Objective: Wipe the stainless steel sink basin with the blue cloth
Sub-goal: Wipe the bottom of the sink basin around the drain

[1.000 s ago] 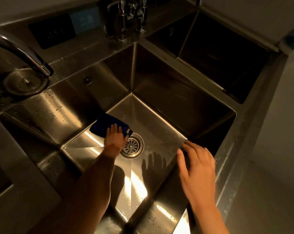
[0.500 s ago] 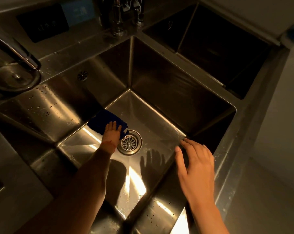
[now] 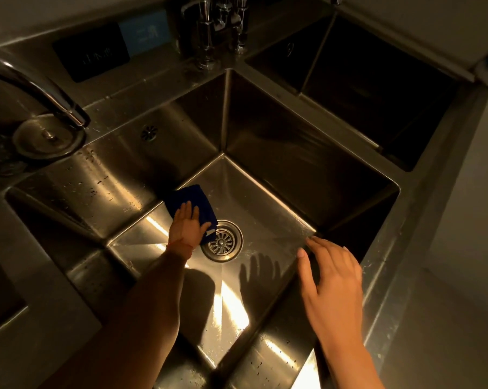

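The stainless steel sink basin (image 3: pixel 268 209) is deep and square, with a round drain (image 3: pixel 222 240) in its floor. A folded blue cloth (image 3: pixel 190 199) lies flat on the basin floor just left of the drain. My left hand (image 3: pixel 187 224) presses down on the cloth with flat fingers, its arm reaching down into the basin. My right hand (image 3: pixel 331 279) hovers above the basin's right side with fingers spread, holding nothing.
A curved faucet spout (image 3: pixel 40 94) arches in from the upper left above a round metal lid (image 3: pixel 47 137). Chrome taps (image 3: pixel 209 29) stand behind the basin. A second dark basin (image 3: pixel 377 88) lies to the upper right. Water drops speckle the left wall.
My left hand and the cloth have stayed beside the drain, shifting only slightly. The right hand keeps its hovering pose. The camera has wobbled a little.
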### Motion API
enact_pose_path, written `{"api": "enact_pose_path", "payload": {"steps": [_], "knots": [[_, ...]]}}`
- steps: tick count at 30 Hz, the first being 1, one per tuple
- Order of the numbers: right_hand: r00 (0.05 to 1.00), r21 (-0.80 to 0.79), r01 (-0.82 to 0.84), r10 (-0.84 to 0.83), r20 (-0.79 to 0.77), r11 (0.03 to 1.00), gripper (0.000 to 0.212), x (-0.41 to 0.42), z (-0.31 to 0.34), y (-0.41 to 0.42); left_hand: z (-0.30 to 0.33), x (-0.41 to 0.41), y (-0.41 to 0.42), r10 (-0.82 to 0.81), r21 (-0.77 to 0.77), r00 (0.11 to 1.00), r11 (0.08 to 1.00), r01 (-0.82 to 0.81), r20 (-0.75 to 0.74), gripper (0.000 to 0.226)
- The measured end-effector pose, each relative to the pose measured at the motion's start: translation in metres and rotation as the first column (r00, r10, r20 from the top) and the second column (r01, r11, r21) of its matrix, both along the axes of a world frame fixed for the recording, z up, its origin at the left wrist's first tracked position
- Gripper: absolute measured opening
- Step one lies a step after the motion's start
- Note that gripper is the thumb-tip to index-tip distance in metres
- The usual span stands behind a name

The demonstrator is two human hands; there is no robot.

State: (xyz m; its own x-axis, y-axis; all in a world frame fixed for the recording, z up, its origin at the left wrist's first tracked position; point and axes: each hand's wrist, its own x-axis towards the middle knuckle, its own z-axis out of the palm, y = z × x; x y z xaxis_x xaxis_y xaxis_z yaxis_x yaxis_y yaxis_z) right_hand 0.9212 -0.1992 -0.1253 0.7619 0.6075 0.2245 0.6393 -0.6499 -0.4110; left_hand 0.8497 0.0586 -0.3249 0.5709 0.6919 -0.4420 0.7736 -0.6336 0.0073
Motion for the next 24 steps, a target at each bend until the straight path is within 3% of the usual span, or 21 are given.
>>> {"api": "enact_pose_path", "payload": {"steps": [2,5,10,14,20,24], "knots": [[1.000,-0.003,0.002,-0.002,0.002,1.000,0.046,0.000,0.000,0.000,-0.001,0.001,-0.005,0.115,0.062,0.993,0.991,-0.115,0.000,0.069],[1.000,-0.013,0.005,-0.005,-0.009,1.000,0.047,0.000,0.000,0.000,-0.008,0.003,-0.006,0.156,0.110,0.986,0.983,-0.148,-0.062,0.068],[1.000,-0.006,0.005,-0.005,-0.009,1.000,0.047,0.000,0.000,0.001,-0.010,0.012,-0.006,0.055,0.185,0.973,0.983,-0.013,-0.225,0.061],[1.000,-0.005,0.000,0.000,-0.009,1.000,0.046,0.000,-0.001,0.000,-0.013,0.006,-0.001,-0.107,0.210,0.932,0.959,0.188,-0.347,0.051],[1.000,-0.001,0.001,-0.001,-0.008,1.000,0.045,0.000,0.000,0.001,-0.013,0.011,0.006,-0.195,0.239,0.896,0.921,0.307,-0.400,0.056],[1.000,0.004,0.002,-0.002,0.000,1.000,0.044,0.000,0.000,0.001,-0.004,0.019,-0.002,-0.161,0.242,0.913,0.933,0.265,-0.375,0.060]]}}
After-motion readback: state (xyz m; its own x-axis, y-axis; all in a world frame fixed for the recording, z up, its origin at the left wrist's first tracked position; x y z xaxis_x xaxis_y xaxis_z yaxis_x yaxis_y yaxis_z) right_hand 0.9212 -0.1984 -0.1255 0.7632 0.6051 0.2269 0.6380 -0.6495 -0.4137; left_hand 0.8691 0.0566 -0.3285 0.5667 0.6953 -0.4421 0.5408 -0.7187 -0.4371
